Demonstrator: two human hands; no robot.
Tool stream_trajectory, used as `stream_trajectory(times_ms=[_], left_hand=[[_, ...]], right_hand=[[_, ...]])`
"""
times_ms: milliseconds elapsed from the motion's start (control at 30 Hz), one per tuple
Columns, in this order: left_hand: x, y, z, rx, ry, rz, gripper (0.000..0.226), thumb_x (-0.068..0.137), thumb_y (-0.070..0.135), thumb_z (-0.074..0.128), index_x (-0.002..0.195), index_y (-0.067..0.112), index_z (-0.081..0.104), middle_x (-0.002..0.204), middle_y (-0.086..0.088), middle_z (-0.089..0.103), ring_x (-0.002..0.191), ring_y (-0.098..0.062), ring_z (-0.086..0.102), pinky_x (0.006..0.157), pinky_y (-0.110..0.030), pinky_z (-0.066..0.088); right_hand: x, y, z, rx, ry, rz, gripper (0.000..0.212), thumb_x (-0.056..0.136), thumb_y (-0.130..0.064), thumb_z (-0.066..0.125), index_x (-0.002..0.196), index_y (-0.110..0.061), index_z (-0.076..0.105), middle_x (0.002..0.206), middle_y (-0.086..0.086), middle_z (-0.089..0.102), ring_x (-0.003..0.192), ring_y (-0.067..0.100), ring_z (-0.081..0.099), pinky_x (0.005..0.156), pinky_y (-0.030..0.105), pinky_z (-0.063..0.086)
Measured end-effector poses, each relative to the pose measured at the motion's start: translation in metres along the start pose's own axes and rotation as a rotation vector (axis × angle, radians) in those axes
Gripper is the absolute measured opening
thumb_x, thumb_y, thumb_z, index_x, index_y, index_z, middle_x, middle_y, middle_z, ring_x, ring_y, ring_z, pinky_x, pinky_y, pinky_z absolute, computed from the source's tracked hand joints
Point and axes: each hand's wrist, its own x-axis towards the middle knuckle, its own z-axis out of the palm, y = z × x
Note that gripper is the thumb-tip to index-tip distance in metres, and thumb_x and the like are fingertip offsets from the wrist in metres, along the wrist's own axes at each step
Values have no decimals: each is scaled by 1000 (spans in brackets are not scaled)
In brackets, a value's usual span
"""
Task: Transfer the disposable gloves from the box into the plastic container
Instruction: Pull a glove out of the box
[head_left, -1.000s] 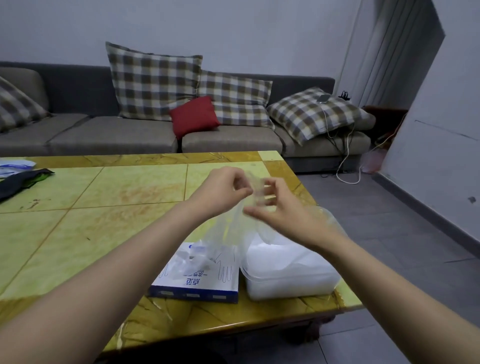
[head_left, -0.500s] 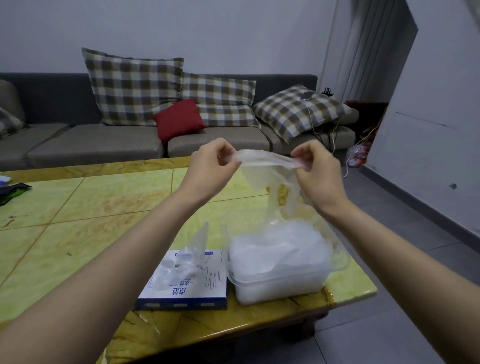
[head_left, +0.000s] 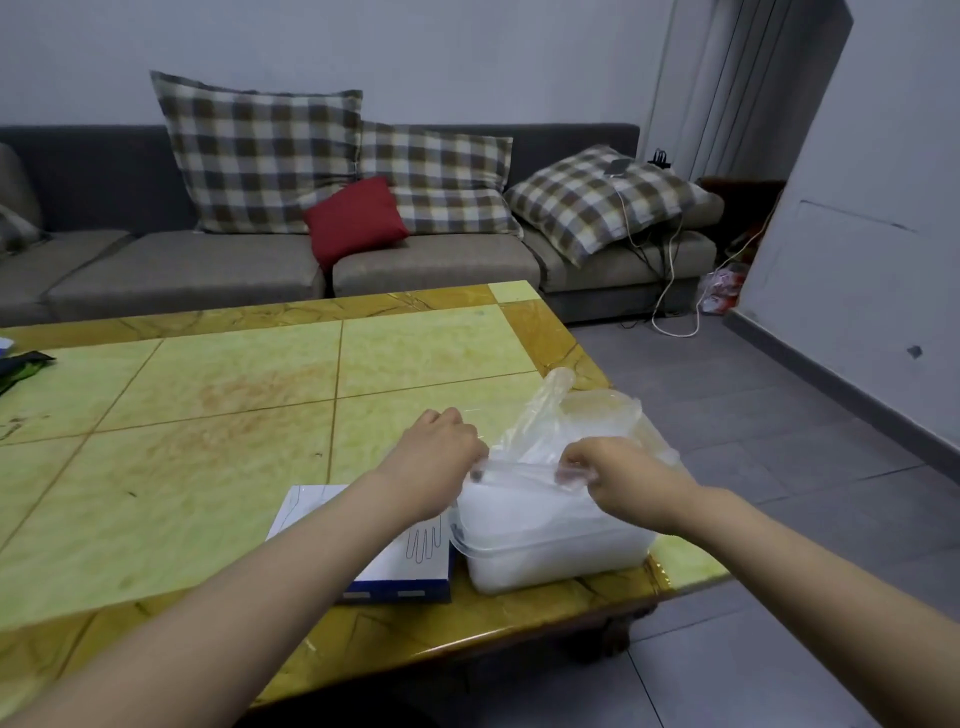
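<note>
**Glove stretched low over the tub, and we had both ends!**

Our left hand (head_left: 441, 457) and right hand (head_left: 618, 478) each pinched one end of the thin clear disposable glove (head_left: 540, 421). We held it taut just above the clear rectangular plastic container (head_left: 550, 561), probably so it would lie flat on the white heap inside. The blue-and-white cardboard glove box (head_left: 405, 569) sat just left of it, near the yellow-green tiled table's (head_left: 234, 415) right corner.

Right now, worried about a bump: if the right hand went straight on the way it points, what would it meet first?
Probably the left hand: the right hand points leftward along the glove both hands pinch taut over the plastic container. They look level, but depth is unclear.
</note>
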Motion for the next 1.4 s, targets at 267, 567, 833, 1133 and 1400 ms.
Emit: stream_trajectory(times_ms=[267, 567, 833, 1133, 1400], left_hand=[[17, 26, -26, -239, 222, -177, 27, 90, -1, 38, 107, 14, 53, 108, -3, 53, 99, -22, 48, 72, -30, 36], [45, 45, 32, -143, -502, -35, 56, 94, 18, 52, 143, 16, 27, 138, -11, 35, 123, -29, 40, 93, -38, 41], [58, 46, 54, -59, -617, -109, 71, 86, 6, 63, 144, 14, 23, 138, -13, 30, 122, -33, 42, 78, -37, 39], [63, 31, 33, -153, -642, -50, 63, 92, 25, 59, 145, 16, 26, 139, -8, 40, 119, -28, 48, 92, -36, 44], [22, 6, -4, -427, 256, -191, 31, 92, 1, 44, 119, 15, 52, 120, -3, 51, 109, -22, 49, 88, -35, 39]], right_hand=[[0, -8, -40, 390, -139, -59, 41, 91, -13, 59, 129, -23, 51, 120, -9, 61, 114, 3, 55, 100, 23, 44], [35, 25, 6, -171, -209, -3, 48, 86, -23, 67, 131, -28, 50, 136, -7, 49, 122, 14, 47, 98, 30, 41], [60, 39, 31, -280, -393, 48, 64, 83, -24, 71, 139, -25, 40, 141, 4, 39, 126, 24, 44, 105, 33, 38], [56, 22, 6, -193, -425, 81, 51, 92, -16, 59, 140, -16, 42, 142, 2, 45, 126, 19, 46, 103, 27, 36], [43, -45, -8, -20, 275, -63, 23, 98, -17, 43, 112, -19, 61, 104, -2, 69, 88, 18, 65, 75, 37, 52]])
